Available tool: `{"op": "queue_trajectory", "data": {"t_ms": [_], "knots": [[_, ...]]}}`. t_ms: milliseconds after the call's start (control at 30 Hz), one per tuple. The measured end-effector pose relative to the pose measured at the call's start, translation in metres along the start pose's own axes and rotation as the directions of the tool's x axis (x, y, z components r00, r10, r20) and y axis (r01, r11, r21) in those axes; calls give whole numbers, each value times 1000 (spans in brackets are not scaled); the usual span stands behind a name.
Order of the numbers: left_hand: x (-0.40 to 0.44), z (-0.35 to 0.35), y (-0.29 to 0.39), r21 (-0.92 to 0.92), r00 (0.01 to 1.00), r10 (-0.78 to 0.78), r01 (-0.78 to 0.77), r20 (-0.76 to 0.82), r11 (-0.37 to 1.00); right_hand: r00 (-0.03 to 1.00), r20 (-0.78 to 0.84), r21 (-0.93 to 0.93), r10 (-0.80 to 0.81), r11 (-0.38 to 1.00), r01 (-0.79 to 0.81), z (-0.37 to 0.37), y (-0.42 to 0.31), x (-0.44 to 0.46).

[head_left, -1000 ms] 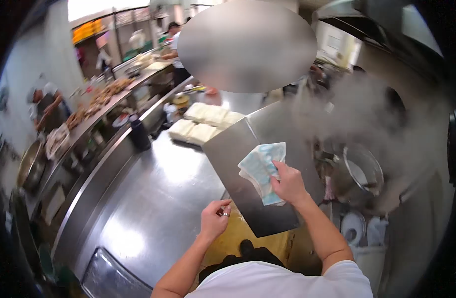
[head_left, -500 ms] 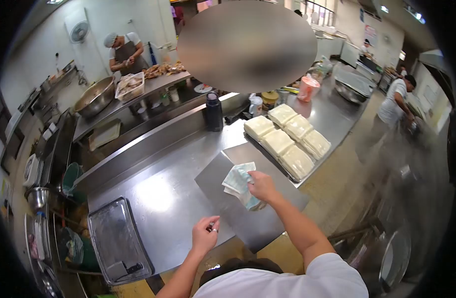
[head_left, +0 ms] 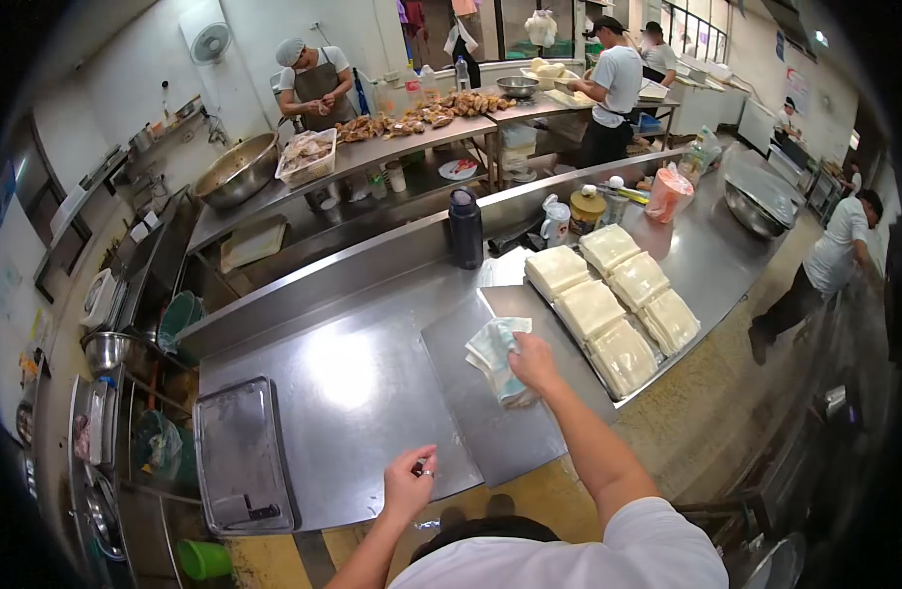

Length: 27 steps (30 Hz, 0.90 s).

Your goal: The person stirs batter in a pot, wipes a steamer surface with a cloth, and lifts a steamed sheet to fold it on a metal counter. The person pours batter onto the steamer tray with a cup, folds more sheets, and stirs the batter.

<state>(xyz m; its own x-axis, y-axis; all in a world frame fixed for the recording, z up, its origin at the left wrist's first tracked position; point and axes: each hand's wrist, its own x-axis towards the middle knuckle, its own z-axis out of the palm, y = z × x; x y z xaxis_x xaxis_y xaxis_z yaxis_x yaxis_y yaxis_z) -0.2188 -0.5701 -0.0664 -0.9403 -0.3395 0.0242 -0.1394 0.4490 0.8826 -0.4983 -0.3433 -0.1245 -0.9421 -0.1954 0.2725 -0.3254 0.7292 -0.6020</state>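
Observation:
A folded pale blue and white cloth [head_left: 497, 355] is pinched in my right hand [head_left: 534, 362], over a flat metal sheet [head_left: 529, 432] on the steel table [head_left: 372, 432]. My left hand [head_left: 410, 484] is curled above the table's front edge, with a ring on one finger; something small and dark shows at its fingers, too small to name. Right of the sheet, a tray holds several stacks of pale square sheets [head_left: 590, 306]. An empty-looking dark tray [head_left: 243, 456] lies at the table's left end, with a black-handled scraper [head_left: 245, 510] on it.
Behind the sheet stand a dark bottle [head_left: 464, 230], a white mug [head_left: 555, 221] and a yellow jar [head_left: 587, 208]. A covered steel bowl [head_left: 760, 206] is farther right. Co-workers stand behind the back counter [head_left: 441, 133] and at the right [head_left: 834, 250]. A green bucket [head_left: 204, 559] is lower left.
The view has swung to the right and then settled on the table. The metal sheet, held up at an angle earlier, now lies over the table. My right hand still holds the cloth.

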Motion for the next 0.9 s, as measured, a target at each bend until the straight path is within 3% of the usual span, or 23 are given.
{"op": "queue_trajectory", "data": {"t_ms": [167,367,500,700,900], "knots": [[16,9,3,11,998,29,-30,48,999,982,141,-119,122,987,-106,-16,-9,3],[35,25,12,-60,969,136,-126,208,990,990,-136,-114,-24,993,8,-56,-43,-71],[45,33,22,-112,885,214,-184,414,977,994,-63,-74,90,993,-95,-74,-64,-140],[42,45,10,-210,627,346,-283,698,936,921,-132,-45,367,926,-375,-66,-114,-258],[-9,62,-18,-291,270,376,-306,886,906,656,-260,26,708,685,-729,-53,-187,-371]]}}
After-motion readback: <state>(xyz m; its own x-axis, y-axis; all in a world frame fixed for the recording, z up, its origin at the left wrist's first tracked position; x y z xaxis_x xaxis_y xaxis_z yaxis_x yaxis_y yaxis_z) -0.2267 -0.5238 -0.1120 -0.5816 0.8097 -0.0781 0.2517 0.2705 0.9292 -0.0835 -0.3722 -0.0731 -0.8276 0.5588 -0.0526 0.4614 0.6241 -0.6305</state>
